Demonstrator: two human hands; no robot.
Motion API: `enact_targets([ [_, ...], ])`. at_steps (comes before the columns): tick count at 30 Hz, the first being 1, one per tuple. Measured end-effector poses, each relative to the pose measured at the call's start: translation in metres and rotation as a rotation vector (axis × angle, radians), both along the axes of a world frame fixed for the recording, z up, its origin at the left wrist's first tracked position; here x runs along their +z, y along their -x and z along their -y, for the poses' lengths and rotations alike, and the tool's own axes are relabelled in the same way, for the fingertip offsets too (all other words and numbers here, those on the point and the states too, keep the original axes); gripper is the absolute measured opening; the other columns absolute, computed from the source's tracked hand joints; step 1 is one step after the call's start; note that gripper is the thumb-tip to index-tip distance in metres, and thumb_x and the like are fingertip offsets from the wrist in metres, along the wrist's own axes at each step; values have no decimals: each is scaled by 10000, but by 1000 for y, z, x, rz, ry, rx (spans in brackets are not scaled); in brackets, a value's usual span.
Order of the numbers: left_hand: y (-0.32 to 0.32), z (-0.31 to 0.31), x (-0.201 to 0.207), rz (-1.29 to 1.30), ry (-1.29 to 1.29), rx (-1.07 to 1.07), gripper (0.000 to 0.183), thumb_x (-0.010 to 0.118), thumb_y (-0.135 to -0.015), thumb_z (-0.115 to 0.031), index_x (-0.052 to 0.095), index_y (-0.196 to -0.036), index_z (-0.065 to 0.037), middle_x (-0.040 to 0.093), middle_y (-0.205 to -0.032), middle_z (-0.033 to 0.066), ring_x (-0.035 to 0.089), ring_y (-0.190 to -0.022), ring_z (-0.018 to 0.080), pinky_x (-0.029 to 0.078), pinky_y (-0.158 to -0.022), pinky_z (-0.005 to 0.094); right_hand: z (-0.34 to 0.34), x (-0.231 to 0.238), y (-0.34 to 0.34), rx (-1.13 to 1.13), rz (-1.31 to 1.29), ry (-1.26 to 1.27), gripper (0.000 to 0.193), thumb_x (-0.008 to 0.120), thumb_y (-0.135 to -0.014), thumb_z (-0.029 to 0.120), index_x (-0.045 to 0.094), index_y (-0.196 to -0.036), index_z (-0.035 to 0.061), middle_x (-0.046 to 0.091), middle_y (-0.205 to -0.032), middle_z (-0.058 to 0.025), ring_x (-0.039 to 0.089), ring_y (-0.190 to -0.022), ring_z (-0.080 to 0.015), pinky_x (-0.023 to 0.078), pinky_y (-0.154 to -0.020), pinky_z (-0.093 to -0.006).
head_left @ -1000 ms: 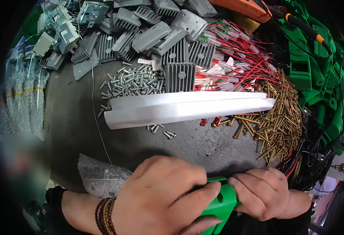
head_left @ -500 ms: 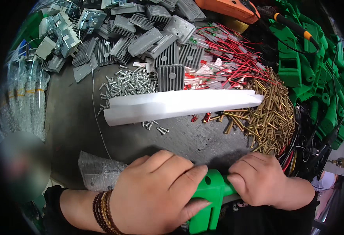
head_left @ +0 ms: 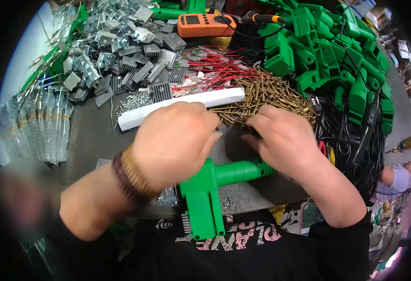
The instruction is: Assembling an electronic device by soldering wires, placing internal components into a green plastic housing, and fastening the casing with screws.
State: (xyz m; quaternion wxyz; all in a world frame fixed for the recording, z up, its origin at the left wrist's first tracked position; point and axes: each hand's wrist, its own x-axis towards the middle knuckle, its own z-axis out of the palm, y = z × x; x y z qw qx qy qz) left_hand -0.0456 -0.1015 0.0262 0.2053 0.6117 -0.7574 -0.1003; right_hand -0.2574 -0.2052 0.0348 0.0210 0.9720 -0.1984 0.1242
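A green plastic tool housing (head_left: pixel 203 206) with a round handle part lies at the table's front edge, below my hands. A grey finned piece shows at its lower left side. My left hand (head_left: pixel 179 138) is above it, fingers curled, tips at the near edge of the brass screws (head_left: pixel 266 91); whatever it pinches is too blurred to make out. My right hand (head_left: pixel 285 138) hovers at the near side of that pile, thumb and forefinger a little apart, other fingers hidden. Behind my left hand lies a folded white sheet (head_left: pixel 200 99), partly covered by it.
Silver screws (head_left: pixel 137 103), grey heat sinks (head_left: pixel 161 91) and red-wired parts (head_left: pixel 224 70) lie behind the sheet. An orange meter (head_left: pixel 205 25) sits at the back. Green housings (head_left: pixel 322 51) and black cables (head_left: pixel 350 136) fill the right; bubble-wrap bags (head_left: pixel 41 126) lie left.
Both hands have let go of the green housing and moved forward to the brass screws. The view has shifted, so more of the table and the housing shows.
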Motion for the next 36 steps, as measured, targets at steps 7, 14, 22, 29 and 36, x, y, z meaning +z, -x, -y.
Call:
enact_targets([
  [7,24,48,-18,313,-117,178,179,683,-834,-207,671,-812,-30,689,-810,191,690,-819,381,560,-742,484,12,-17,-10,1,-9,199,40,670,-699,102,659,-733,84,624,-735,-51,675,-727,-230,562,-616,-347],
  [14,-8,34,-14,-16,16,162,201,667,-854,-155,700,-951,18,673,-797,246,685,-779,399,565,-709,444,10,-8,1,-46,-77,99,87,636,-810,36,583,-877,20,619,-834,-128,659,-785,-330,548,-692,-427],
  [22,-53,-20,1,-1344,-443,456,79,687,-933,-54,640,-984,-16,705,-868,90,691,-726,124,591,-667,258,-23,25,24,-36,306,-825,174,681,-873,56,638,-1038,19,653,-825,-99,674,-746,-215,540,-669,-299],
  [29,-29,-15,-2,-1553,-486,92,617,770,-846,15,472,-1384,-43,685,-897,81,700,-804,143,597,-747,272,-69,-5,71,-20,-65,-717,103,779,-801,95,697,-863,96,657,-850,-48,647,-743,-237,524,-657,-326],
  [36,-2,-5,-10,-766,-275,-199,592,696,-922,-40,462,-1466,-47,621,-889,22,631,-817,89,517,-764,239,-86,-5,32,39,245,-261,173,698,-731,98,695,-904,110,571,-863,-21,587,-799,-223,501,-690,-344],
])
